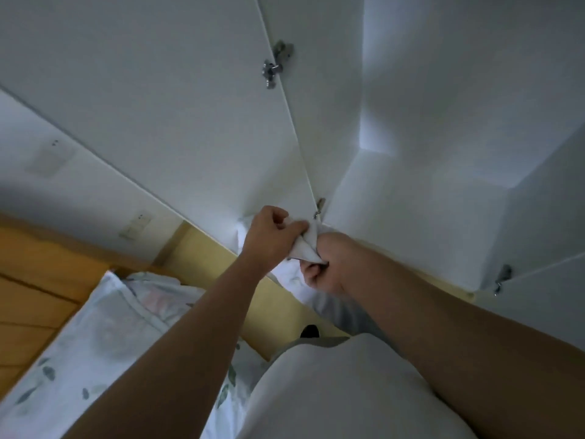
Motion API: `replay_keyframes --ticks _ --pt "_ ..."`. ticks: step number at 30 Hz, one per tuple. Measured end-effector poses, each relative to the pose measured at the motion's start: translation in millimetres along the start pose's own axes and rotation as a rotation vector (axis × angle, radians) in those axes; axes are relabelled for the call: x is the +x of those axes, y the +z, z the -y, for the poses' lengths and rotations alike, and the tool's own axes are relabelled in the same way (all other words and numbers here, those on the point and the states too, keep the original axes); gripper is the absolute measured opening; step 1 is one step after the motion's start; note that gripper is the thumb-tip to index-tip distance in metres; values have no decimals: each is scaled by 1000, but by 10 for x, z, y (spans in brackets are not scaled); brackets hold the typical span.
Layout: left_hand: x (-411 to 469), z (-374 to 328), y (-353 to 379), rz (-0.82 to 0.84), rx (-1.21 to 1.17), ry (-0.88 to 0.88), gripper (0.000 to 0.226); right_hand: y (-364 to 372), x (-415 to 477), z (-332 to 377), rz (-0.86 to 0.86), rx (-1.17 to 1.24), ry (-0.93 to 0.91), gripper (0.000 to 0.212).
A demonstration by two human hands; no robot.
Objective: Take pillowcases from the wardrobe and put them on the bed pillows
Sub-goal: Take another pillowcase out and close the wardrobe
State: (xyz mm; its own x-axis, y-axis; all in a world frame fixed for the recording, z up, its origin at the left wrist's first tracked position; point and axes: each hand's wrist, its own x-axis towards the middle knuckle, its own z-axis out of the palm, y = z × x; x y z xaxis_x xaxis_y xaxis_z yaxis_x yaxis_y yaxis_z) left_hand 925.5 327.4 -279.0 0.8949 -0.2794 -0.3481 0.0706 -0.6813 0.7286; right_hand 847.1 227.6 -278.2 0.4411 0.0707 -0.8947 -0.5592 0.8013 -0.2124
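At the far left a white wall [79, 172] carries two pale switch plates, one blurred high up and one lower near the wooden floor [28, 312]. Right of the floor lies the bed [104, 337], covered in a white sheet with a faint leaf and flower print, running from the near left corner toward the middle. A yellow wooden strip [221, 267] runs along beyond it, under the white wardrobe. The open wardrobe door [174, 99] fills the upper left and middle, with a metal hinge [278, 63] at its right edge and a smaller one lower down, just above the hands. The left hand [272, 232] reaches out from the near left on a bare forearm, its fingers curled shut around the upper edge of a white pillowcase [305, 248], thumb pressed over the cloth. The pillowcase is held in mid-air at the foot of the wardrobe opening, bunched between the two hands, with more white cloth hanging below them. The right hand [326, 264] is just beside the left, touching the same cloth, closed in a fist on its lower corner. To the right the wardrobe [443, 122] interior shows bare white panels, and another hinge [503, 277] sits at its far right edge. The person's white top [332, 391] fills the near middle.
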Motion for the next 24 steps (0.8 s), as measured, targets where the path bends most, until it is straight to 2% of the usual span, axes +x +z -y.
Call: replay_keyframes --ticks 2,6,9,12,14,16,18,20,24 --pt "-47 109 -229 -158 -50 -19 62 195 -85 -50 20 -27 -48 35" --pt "-82 166 -764 -491 -189 -113 75 561 -251 -74 36 33 -139 35" --pt "-8 94 -1150 -599 -295 -150 94 815 -328 -81 34 90 -163 38" --pt "116 -47 -1491 -638 -429 -91 106 1036 -413 -104 70 102 -201 41" --pt "159 -152 -1659 -635 -495 -17 99 1142 -493 -127 93 82 -228 36" --pt "175 -217 -1747 -640 -480 33 70 1208 -549 -145 107 72 -241 33" --pt "175 -230 -1786 -668 -362 37 43 1242 -568 -156 126 74 -248 32" --pt "155 -205 -1821 -675 -208 32 38 1256 -582 -176 132 73 -253 31" --pt "-37 -244 -1882 -706 107 131 50 1202 -617 -235 122 99 -257 31"
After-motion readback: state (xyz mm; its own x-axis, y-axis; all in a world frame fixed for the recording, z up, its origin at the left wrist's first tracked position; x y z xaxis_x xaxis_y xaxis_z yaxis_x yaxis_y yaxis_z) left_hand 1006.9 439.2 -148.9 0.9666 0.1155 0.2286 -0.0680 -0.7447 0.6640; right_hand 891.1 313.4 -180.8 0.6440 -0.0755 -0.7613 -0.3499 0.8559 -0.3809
